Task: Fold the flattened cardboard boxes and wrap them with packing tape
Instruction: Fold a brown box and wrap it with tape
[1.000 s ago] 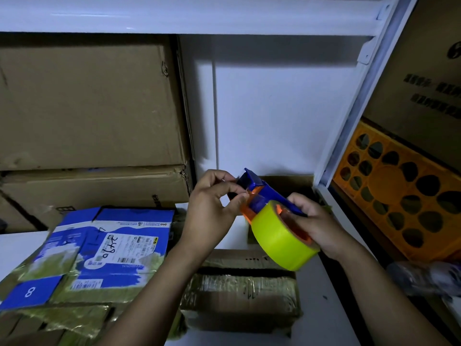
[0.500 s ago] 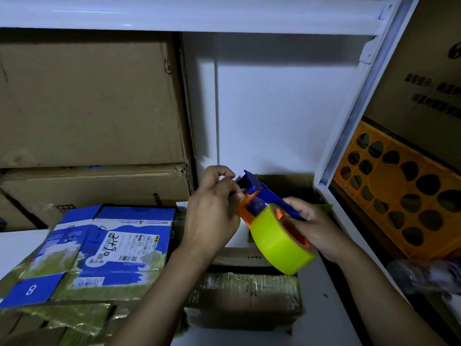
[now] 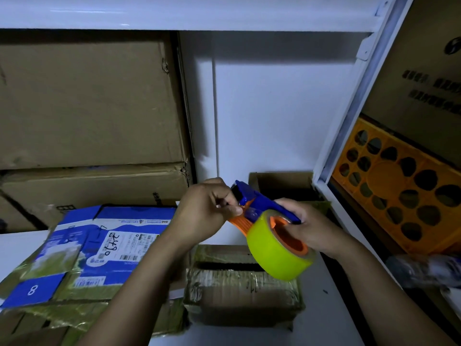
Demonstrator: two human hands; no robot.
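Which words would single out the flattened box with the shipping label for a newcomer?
Start at the stacked brown cartons on the left. Below them, on the white shelf, left of the left hand, lies the flattened box. It alone is blue and white, with a handwritten label and a white 8.

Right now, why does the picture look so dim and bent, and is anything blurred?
Head view: light is dim and bluish; the wide lens bows the top shelf. Head view: the left hand, right hand and tape dispenser look sharp. Head view: the wrapped bundle at the right edge is smeared.
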